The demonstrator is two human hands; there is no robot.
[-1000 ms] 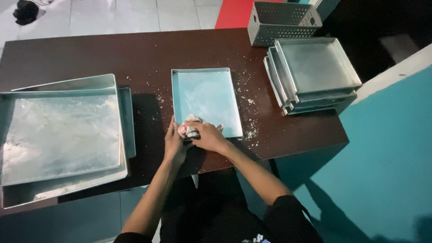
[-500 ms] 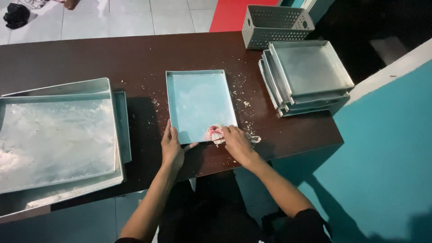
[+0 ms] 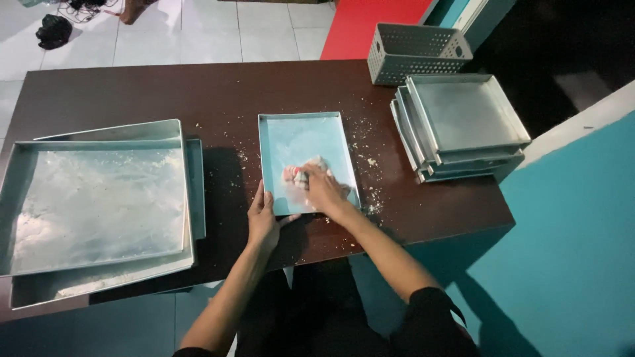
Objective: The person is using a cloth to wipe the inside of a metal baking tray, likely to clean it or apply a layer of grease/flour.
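A small rectangular metal tray lies in the middle of the dark brown table. My left hand rests flat on the table against the tray's near left corner, thumb along its near edge. My right hand is inside the tray near its front, pressing a crumpled white and red cloth onto the tray floor.
Large stacked metal trays with crumbs lie at the left. A stack of smaller metal trays sits at the right, with a grey perforated basket behind it. Crumbs are scattered around the middle tray. The table's right edge borders a teal wall.
My right hand moved with the cloth from the tray's near left corner to its near right edge, then back into the tray's front middle. The left hand stayed at the near left corner.
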